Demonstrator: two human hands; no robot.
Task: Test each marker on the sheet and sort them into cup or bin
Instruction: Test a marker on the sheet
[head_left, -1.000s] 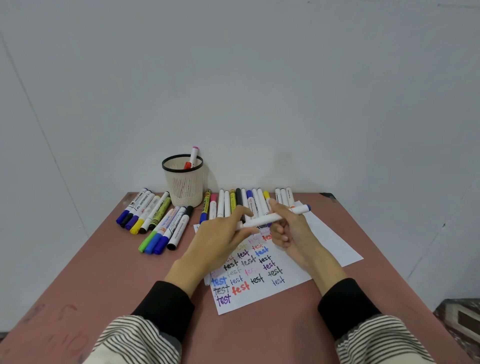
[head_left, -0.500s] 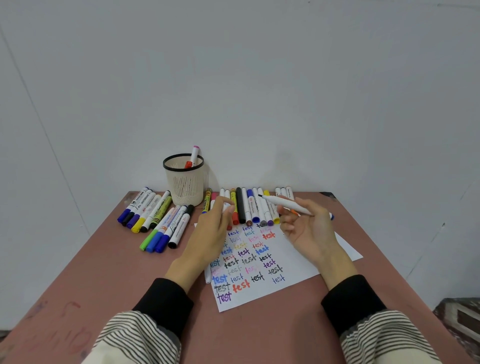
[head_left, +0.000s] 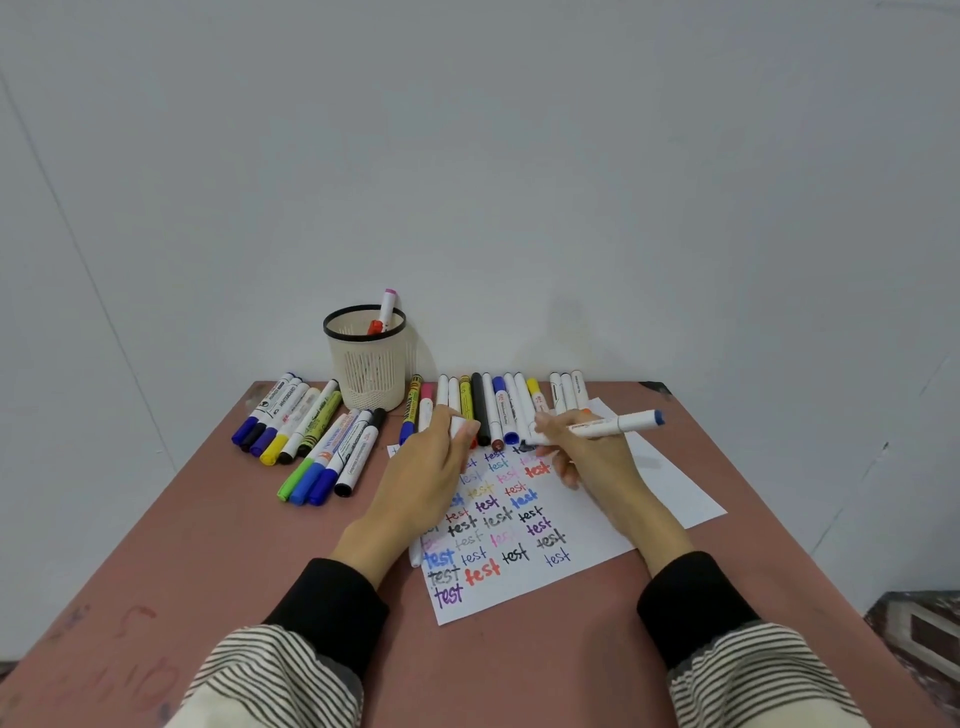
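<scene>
You have one view only, from a wide-angle camera on your head: it looks forward and down over the table (head_left: 218, 530) at close range, facing the wall (head_left: 519, 171) behind it.

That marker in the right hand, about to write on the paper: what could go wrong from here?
The right hand holds the marker with its tip at the sheet's crowded far edge, so a new word might overlap older ones and be hard to judge. The row of markers lies right beside the tip; a stroke could nudge them. The left hand pinches what looks like the cap; it could slip.
</scene>
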